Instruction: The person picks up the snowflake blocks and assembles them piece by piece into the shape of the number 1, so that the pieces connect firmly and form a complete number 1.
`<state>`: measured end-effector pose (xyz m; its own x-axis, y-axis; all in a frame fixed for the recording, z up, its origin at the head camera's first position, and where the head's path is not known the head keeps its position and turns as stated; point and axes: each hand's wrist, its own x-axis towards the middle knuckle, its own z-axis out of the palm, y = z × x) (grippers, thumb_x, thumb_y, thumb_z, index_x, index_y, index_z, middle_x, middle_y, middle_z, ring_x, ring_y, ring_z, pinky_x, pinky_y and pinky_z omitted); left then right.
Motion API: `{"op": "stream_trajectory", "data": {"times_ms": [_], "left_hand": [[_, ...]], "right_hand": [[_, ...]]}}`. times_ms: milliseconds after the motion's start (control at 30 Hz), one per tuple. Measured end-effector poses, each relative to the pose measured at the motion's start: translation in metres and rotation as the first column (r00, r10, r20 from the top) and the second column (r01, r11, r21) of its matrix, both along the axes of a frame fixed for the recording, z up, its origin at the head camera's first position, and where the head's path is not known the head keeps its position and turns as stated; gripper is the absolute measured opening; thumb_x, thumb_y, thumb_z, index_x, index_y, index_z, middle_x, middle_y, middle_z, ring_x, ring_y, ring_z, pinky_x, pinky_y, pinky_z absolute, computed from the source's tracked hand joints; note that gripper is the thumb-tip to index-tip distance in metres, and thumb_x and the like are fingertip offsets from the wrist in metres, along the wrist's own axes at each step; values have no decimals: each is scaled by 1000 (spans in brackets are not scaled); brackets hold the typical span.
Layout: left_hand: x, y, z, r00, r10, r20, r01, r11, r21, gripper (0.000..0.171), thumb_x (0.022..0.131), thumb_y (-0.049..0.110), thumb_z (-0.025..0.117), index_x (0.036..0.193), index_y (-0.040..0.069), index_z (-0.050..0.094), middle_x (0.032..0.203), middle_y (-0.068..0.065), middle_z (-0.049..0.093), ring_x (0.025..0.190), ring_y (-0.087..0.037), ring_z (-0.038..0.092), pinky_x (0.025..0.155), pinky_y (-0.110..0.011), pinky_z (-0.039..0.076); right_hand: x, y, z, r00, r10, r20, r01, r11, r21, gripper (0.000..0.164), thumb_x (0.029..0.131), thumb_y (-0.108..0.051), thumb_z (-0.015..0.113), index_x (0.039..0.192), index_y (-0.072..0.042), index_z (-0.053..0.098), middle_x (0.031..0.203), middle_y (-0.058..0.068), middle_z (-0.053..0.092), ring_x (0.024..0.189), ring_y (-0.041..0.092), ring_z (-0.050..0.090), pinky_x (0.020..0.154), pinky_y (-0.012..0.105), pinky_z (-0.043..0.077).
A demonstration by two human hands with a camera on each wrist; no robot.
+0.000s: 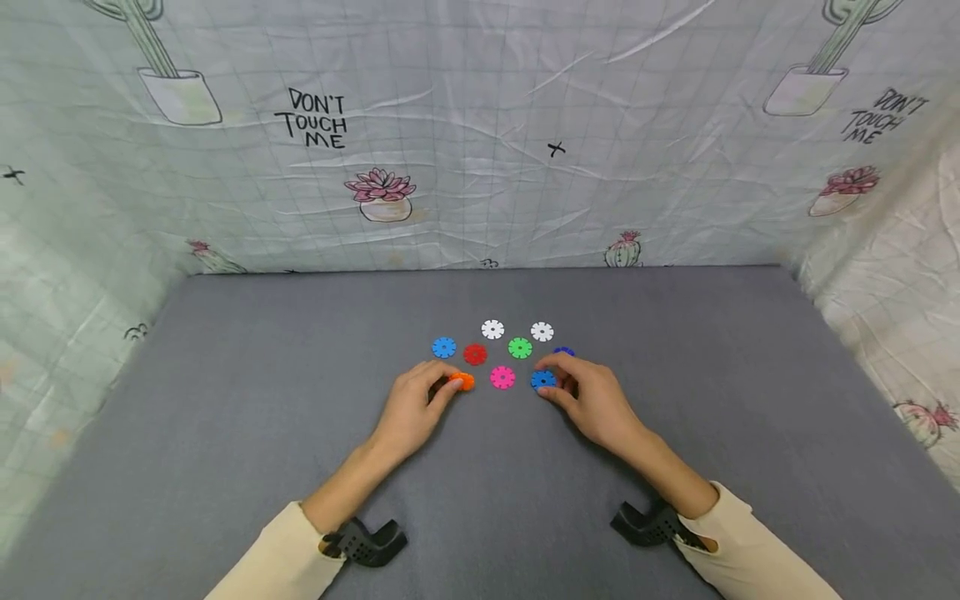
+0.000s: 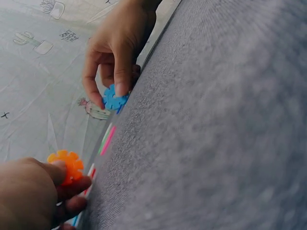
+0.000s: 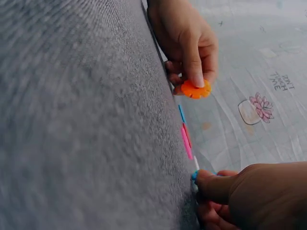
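Between thumb and fingers, my left hand (image 1: pixel 412 406) pinches an orange notched disc (image 2: pixel 70 166), lifted off the cloth in the left wrist view. My right hand (image 1: pixel 592 396) pinches a blue notched disc (image 1: pixel 543 379) by its edges, with the thumb at the near side. A pink disc (image 1: pixel 502 377) lies flat between the two hands. Just beyond it are a red disc (image 1: pixel 475 354) and a green disc (image 1: pixel 520 347). The right hand's fingers partly cover a dark blue disc (image 1: pixel 564 351).
Farther back lie two white discs, one left (image 1: pixel 492 329) and one right (image 1: pixel 542 332). A light blue disc (image 1: pixel 444 347) rests beyond the left hand. Grey cloth (image 1: pixel 480 517) covers the table, and a printed curtain (image 1: pixel 480 125) hangs behind it.
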<state>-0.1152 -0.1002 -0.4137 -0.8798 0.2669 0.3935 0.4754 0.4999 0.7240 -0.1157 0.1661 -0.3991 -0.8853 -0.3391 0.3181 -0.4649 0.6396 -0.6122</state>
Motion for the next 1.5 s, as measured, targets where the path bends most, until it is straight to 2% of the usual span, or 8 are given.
{"op": "stream_trajectory", "data": {"times_ms": [100, 233, 300, 500, 633, 967, 1133, 1500], "left_hand": [[0, 1, 3, 999, -14, 38, 12, 999, 34, 8, 88, 10, 69, 95, 12, 72, 83, 5, 68, 67, -7, 56, 61, -23, 46], [5, 3, 9, 997, -62, 55, 57, 994, 88, 13, 86, 7, 71, 98, 11, 70, 76, 2, 68, 59, -9, 59, 56, -23, 47], [10, 4, 13, 995, -83, 58, 76, 991, 108, 17, 86, 4, 71, 101, 11, 69, 76, 1, 69, 59, -10, 62, 57, -25, 49], [21, 7, 18, 991, -91, 103, 75, 986, 146, 19, 88, 0, 66, 104, 11, 69, 80, 0, 70, 65, -13, 65, 63, -26, 52], [28, 10, 17, 987, -102, 121, 81, 982, 173, 19, 89, -1, 65, 105, 9, 68, 82, -1, 71, 66, -13, 66, 63, -26, 53], [29, 10, -3, 984, -176, 26, 167, 961, 220, 19, 88, 1, 66, 106, 7, 69, 83, 0, 72, 67, -10, 67, 63, -25, 52], [29, 9, -10, 970, -243, -17, 240, 941, 240, 22, 88, 0, 66, 108, 6, 68, 85, -2, 72, 68, -10, 68, 70, -28, 54], [29, 10, -15, 956, -281, -79, 292, 926, 238, 23, 86, -5, 67, 107, 3, 67, 86, -5, 72, 68, -11, 68, 68, -27, 55]], "right_hand": [[2, 1, 4, 998, -12, 55, 15, 998, -60, 27, 82, -9, 76, 107, -15, 68, 72, -6, 60, 58, 6, 56, 55, 26, 46], [6, 1, 11, 974, 26, 225, 18, 982, -189, 29, 86, -11, 72, 114, -12, 67, 75, -2, 67, 63, 12, 64, 58, 28, 50], [7, -2, 14, 943, 78, 325, 17, 960, -279, 31, 88, -12, 70, 119, -9, 64, 78, 3, 68, 67, 19, 67, 63, 30, 53], [12, -13, 17, 810, 275, 519, 64, 837, -543, 39, 91, -7, 65, 128, 3, 56, 89, 21, 66, 80, 36, 66, 74, 40, 55], [17, -19, 14, 768, 325, 552, 69, 814, -576, 40, 91, -5, 64, 129, 4, 55, 91, 21, 66, 80, 33, 67, 75, 38, 55], [22, -23, 2, 712, 374, 594, 122, 767, -630, 41, 90, -7, 66, 128, 4, 55, 92, 18, 69, 74, 21, 66, 72, 34, 55], [23, -25, -1, 713, 388, 584, 116, 756, -644, 42, 89, -9, 68, 127, 4, 56, 91, 18, 70, 72, 19, 66, 70, 31, 55], [23, -27, -4, 714, 398, 576, 91, 763, -640, 41, 88, -9, 69, 125, 4, 58, 85, 17, 70, 67, 20, 66, 61, 25, 51]]}}
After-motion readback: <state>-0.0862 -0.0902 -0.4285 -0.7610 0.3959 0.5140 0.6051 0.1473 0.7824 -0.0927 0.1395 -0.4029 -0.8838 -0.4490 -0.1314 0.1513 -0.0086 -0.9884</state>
